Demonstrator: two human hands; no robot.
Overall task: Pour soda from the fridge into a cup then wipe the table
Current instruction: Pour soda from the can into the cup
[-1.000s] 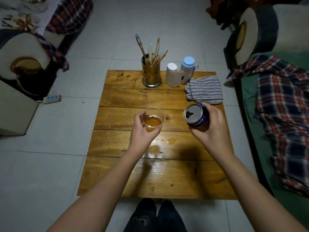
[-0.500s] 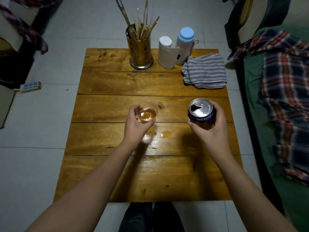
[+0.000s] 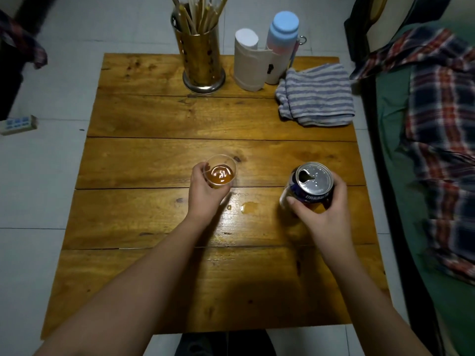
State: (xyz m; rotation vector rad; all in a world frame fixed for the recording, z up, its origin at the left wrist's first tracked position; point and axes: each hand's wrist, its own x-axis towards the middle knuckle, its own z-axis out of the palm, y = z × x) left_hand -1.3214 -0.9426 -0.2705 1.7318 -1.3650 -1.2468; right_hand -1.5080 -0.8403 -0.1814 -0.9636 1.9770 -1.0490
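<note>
Fingers (image 3: pixel 203 173) of the left hand curl round the cup (image 3: pixel 221 173); right fingers (image 3: pixel 339 191) wrap the can (image 3: pixel 309 186).

Both forearms bare to the frame edge, no sleeves, no watch, no rings or bands visible. Left hand (image 3: pixel 205 194) & right hand (image 3: pixel 322 217): short, plain nails, no polish. Dark trousers (image 3: pixel 223 343) at bottom edge betw. the arms; fabric detail too dim to tell.

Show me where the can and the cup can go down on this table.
The near planks in front of both forearms are bare, as is the left side of the table, beside the cup. A spill lies between the cup and the can. The far edge is crowded: utensil holder, paper roll, bottle, striped cloth.
</note>
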